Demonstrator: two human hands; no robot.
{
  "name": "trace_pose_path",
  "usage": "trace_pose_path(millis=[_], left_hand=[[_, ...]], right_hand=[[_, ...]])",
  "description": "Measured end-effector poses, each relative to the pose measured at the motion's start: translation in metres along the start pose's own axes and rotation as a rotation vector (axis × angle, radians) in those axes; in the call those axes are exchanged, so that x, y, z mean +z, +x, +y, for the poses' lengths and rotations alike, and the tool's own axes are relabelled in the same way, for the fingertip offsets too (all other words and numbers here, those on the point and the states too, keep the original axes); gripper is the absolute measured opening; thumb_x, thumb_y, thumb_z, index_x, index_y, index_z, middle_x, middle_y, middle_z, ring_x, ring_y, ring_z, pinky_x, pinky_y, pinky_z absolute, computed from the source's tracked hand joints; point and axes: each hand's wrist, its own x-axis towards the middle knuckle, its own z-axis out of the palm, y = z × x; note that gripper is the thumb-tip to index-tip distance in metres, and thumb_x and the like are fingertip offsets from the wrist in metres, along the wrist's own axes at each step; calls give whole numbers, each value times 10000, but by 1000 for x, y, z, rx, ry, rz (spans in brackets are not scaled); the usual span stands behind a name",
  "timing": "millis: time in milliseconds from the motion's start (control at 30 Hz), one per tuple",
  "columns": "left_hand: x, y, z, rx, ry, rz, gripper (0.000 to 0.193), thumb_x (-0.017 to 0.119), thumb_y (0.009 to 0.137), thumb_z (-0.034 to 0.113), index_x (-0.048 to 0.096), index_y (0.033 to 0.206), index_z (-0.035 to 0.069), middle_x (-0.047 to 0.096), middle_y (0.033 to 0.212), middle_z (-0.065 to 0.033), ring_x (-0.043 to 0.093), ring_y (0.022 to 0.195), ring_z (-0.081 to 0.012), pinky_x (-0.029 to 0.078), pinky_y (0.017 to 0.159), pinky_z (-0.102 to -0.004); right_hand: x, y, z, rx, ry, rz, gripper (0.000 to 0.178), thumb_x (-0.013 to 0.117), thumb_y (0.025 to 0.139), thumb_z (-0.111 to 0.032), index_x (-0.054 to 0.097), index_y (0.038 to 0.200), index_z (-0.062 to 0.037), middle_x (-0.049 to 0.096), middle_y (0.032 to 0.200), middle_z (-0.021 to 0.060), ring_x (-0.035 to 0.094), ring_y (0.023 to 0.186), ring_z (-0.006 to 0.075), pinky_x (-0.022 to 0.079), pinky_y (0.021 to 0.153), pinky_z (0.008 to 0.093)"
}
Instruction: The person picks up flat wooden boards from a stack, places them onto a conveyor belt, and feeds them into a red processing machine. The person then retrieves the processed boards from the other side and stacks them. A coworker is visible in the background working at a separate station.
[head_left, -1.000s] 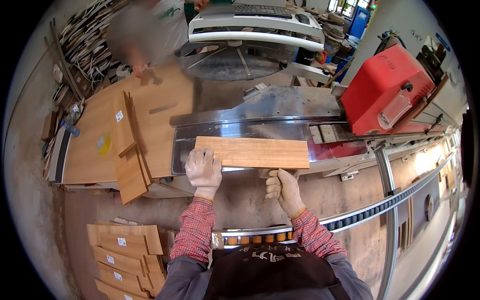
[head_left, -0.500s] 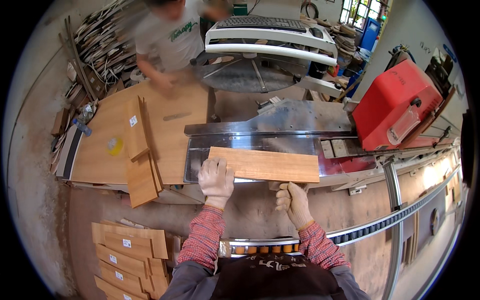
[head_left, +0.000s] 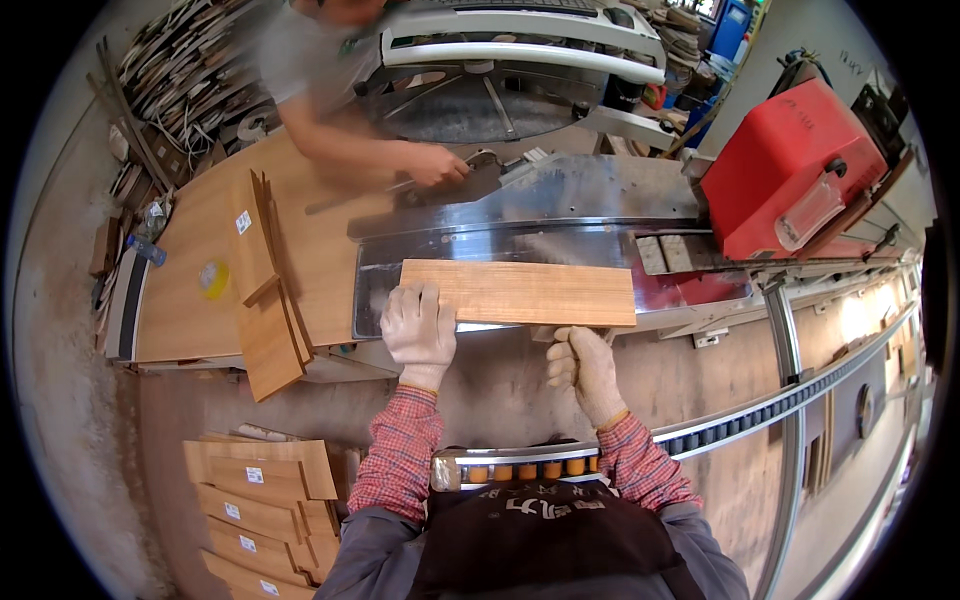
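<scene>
A light wooden board point(head_left: 530, 293) lies across the metal bed point(head_left: 375, 290) of the machine, its near edge close to the bed's front. Over the board's near left corner is my left hand point(head_left: 418, 325), in a pale work glove, its fingers on the top face and gripping that end. My right hand point(head_left: 585, 372), gloved too, is curled closed just below the board's right end, at the front edge of the machine. What its fingers hold there, if anything, is hidden.
A red machine housing point(head_left: 790, 170) stands at the right. Across the bed, a co-worker's hand point(head_left: 440, 165) reaches toward the back fence. Several boards point(head_left: 268, 330) lie on the left table, with a yellow tape roll point(head_left: 213, 279). More labelled boards point(head_left: 255, 500) are stacked at lower left; a roller rail point(head_left: 740, 428) curves at right.
The co-worker's arm has swung right, from over the left table to the metal fence behind the bed. My hands and the board keep their places relative to the machine; the whole view has shifted slightly.
</scene>
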Motion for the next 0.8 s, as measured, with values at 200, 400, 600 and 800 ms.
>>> trace_pose_path(millis=[200, 400, 600, 800], left_hand=[[-2, 0, -4, 21, 12, -50, 349, 669, 892, 241, 694, 1158, 17, 660, 1157, -155, 612, 1082, -409, 498, 929, -523], [-1, 0, -7, 93, 54, -58, 425, 671, 885, 287, 677, 1205, 8, 656, 1183, -163, 610, 1082, -402, 499, 903, -525], [2, -2, -8, 58, 17, -118, 430, 657, 883, 273, 657, 1231, 21, 632, 1207, -159, 591, 1109, -400, 489, 942, -524], [4, -2, -7, 53, 15, -90, 410, 654, 872, 262, 658, 1204, 20, 629, 1173, -160, 608, 1048, -409, 510, 904, -529]], right_hand=[[-1, 1, -4, -10, -13, -13, 319, 531, 1075, -297, 636, 1142, -3, 721, 839, 87, 677, 595, 156, 578, 510, 295], [-10, 10, -6, -29, -38, 56, 296, 524, 1077, -304, 621, 1133, -30, 717, 832, 78, 673, 591, 153, 577, 502, 302], [-16, 14, -2, -48, -17, 67, 317, 548, 1067, -289, 636, 1149, 5, 707, 867, 101, 677, 621, 168, 590, 540, 307], [-13, 6, 0, -41, -8, -51, 324, 545, 1077, -291, 658, 1169, -1, 714, 901, 115, 682, 649, 187, 578, 551, 309]])
